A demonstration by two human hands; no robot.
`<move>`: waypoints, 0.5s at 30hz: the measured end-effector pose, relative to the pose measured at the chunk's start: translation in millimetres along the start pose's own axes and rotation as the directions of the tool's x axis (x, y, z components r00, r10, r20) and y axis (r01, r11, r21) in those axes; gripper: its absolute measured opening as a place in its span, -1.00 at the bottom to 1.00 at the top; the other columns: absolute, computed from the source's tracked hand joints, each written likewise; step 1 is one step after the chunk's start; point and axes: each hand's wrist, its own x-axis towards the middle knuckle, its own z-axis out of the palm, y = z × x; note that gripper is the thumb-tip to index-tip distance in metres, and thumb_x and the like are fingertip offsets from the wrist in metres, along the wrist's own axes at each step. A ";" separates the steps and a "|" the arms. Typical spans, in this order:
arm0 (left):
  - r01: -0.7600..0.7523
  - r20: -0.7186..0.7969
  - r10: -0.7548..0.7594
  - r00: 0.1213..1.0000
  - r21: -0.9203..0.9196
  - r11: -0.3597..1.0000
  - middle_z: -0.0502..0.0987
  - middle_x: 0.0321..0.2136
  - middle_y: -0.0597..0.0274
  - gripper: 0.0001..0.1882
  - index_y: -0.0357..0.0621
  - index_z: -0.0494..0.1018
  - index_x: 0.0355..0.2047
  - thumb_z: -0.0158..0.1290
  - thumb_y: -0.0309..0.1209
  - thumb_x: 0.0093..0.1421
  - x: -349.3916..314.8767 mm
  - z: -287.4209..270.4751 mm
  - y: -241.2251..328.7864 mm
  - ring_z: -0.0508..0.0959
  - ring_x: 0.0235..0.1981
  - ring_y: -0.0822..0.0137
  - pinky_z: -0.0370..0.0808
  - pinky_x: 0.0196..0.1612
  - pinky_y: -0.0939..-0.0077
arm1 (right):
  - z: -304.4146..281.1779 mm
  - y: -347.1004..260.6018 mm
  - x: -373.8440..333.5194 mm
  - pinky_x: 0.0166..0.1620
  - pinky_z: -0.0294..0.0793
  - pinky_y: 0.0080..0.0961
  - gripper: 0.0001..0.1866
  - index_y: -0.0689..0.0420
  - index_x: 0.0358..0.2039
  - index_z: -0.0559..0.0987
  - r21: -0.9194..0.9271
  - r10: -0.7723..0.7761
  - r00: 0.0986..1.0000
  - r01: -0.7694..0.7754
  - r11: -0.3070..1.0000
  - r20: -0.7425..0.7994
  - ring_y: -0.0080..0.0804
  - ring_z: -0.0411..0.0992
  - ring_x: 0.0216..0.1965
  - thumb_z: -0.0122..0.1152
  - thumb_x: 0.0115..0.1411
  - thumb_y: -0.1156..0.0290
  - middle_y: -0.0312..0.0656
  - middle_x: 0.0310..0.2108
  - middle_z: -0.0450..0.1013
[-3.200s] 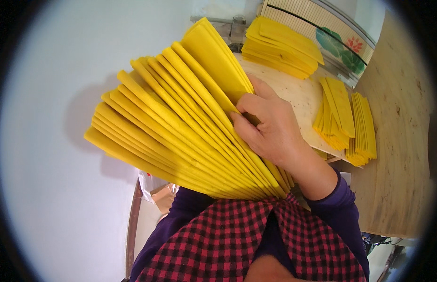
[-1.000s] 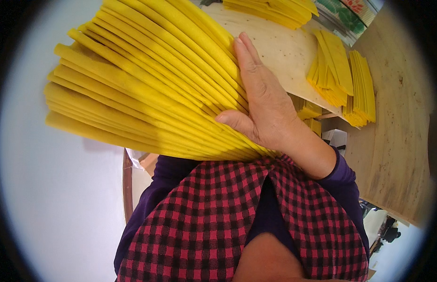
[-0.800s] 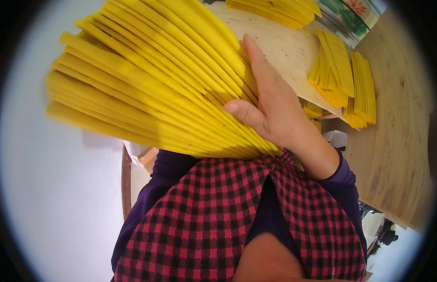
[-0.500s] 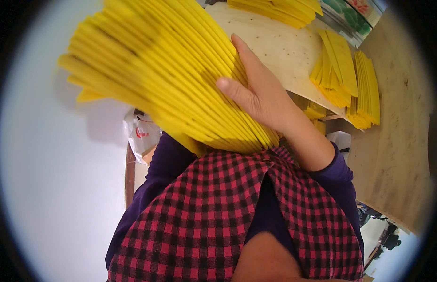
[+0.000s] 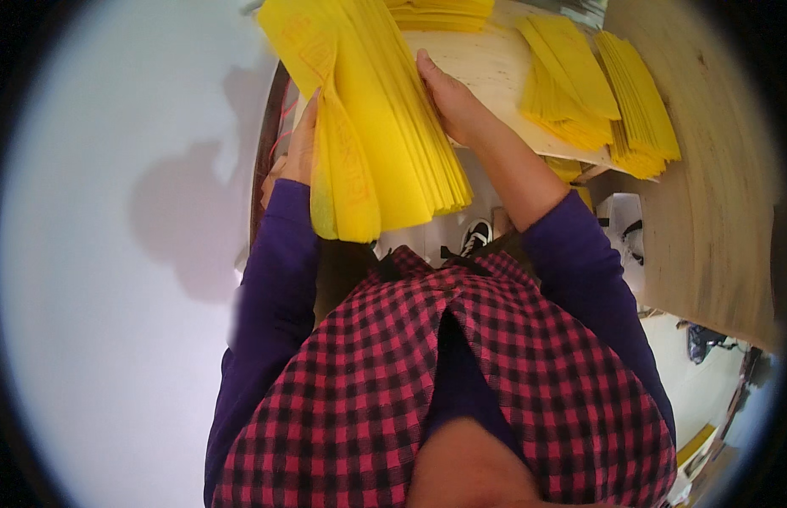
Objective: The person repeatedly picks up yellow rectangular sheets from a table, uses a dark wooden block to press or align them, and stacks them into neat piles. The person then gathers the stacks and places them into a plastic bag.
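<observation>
I hold a thick stack of folded yellow cloth-like pieces (image 5: 381, 127) between my two hands, above the near end of the table. Faint reddish print shows on its outermost piece, which bulges loosely away from the rest on the left. My left hand (image 5: 303, 144) grips the left side, its fingers mostly hidden by the loose fold. Against the right edge lies my right hand (image 5: 458, 103), thumb up along the side and the other fingers out of sight behind the stack.
On the wooden table (image 5: 482, 72) lie more yellow stacks: one at the far edge (image 5: 440, 14) and two at the right (image 5: 567, 80) (image 5: 637, 102). A wooden board (image 5: 706, 186) rises on the right, and a pale wall (image 5: 114, 254) borders my left. A shoe (image 5: 476, 237) shows below.
The stack has swung from a slanted, fanned position near my apron to a more upright one farther away. My left hand has come into sight; my right hand has moved slightly away from me.
</observation>
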 end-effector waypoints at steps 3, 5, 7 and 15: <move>0.051 0.014 -0.050 0.999 -0.032 0.998 0.50 -0.13 0.08 -0.60 -0.18 0.39 -0.05 0.12 -0.31 0.11 26.4 13.8 -17.0 0.50 -0.13 0.13 0.48 -0.08 0.19 | -26.7 8.8 4.8 0.11 0.24 -0.43 -0.25 0.19 0.18 0.20 0.073 0.049 0.996 -0.044 0.996 -0.072 -0.30 0.23 0.10 -0.34 0.24 -0.21 -0.11 0.12 0.24; 0.238 -0.072 -0.247 0.966 -0.115 0.964 0.52 -0.18 0.03 -0.64 -0.23 0.42 -0.11 0.14 -0.36 0.10 46.3 21.2 -22.4 0.54 -0.20 0.11 0.53 -0.15 0.19 | -43.9 12.7 5.6 0.11 0.24 -0.43 -0.25 0.15 0.17 0.22 0.128 0.100 0.987 -0.084 0.988 -0.126 -0.32 0.22 0.11 -0.37 0.23 -0.23 -0.14 0.12 0.24; 0.314 -0.114 -0.324 0.939 -0.094 0.945 0.52 -0.19 0.01 -0.63 -0.25 0.41 -0.11 0.14 -0.35 0.10 61.8 25.4 -30.1 0.55 -0.22 0.11 0.54 -0.18 0.20 | -56.3 20.8 0.6 0.11 0.25 -0.41 -0.24 0.13 0.17 0.24 0.199 0.145 0.977 -0.113 0.973 -0.155 -0.30 0.23 0.10 -0.39 0.22 -0.25 -0.13 0.12 0.25; 0.406 -0.163 -0.387 0.908 0.104 0.908 0.52 -0.19 0.02 -0.61 -0.26 0.40 -0.10 0.14 -0.33 0.11 115.1 26.7 -52.1 0.55 -0.20 0.14 0.55 -0.18 0.23 | -90.8 50.7 8.9 0.12 0.26 -0.38 -0.22 0.14 0.18 0.21 0.391 0.115 0.970 -0.023 0.920 -0.214 -0.27 0.25 0.10 -0.38 0.21 -0.27 -0.07 0.11 0.25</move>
